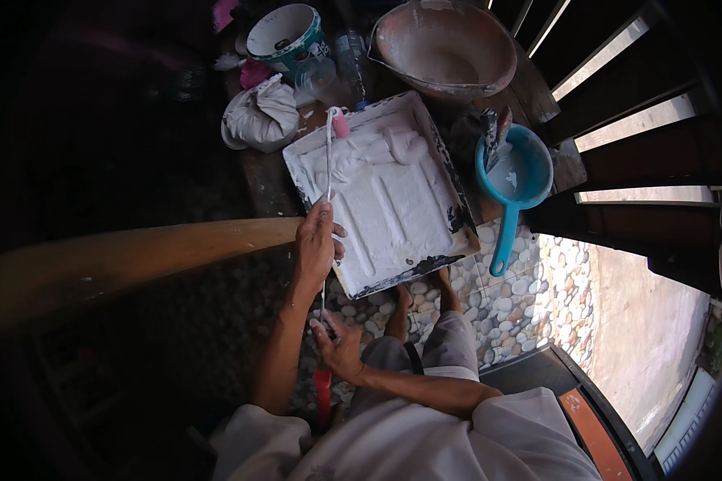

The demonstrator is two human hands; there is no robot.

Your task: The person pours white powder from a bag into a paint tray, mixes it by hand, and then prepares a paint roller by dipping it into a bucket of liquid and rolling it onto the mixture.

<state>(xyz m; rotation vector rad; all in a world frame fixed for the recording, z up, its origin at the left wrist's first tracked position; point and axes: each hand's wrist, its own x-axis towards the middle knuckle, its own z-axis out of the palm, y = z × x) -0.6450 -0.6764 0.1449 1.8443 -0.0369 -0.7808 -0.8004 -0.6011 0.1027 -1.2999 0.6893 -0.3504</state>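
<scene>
A paint roller with a small pink head (340, 123), a long thin metal rod (328, 164) and a red handle (322, 396) stretches from the tray down toward my body. My left hand (316, 242) is closed around the rod at the tray's left edge. Lower down, my right hand (338, 345) has its fingers curled on the same rod, above the handle. The roller head is at the far left end of the paint tray (455, 215), which has black-stained rims. Thick white paint (377, 152) is heaped at the tray's far end and thinly coats its ridged slope.
Right of the tray is a turquoise dipper (514, 204) with a paint-smeared tool in it. Behind stand a large basin (445, 48), a paint bucket (285, 38), a plastic bottle (351, 60) and a whitish bag (261, 116). A wooden beam (152, 260) runs left; slats (642, 152) line the right.
</scene>
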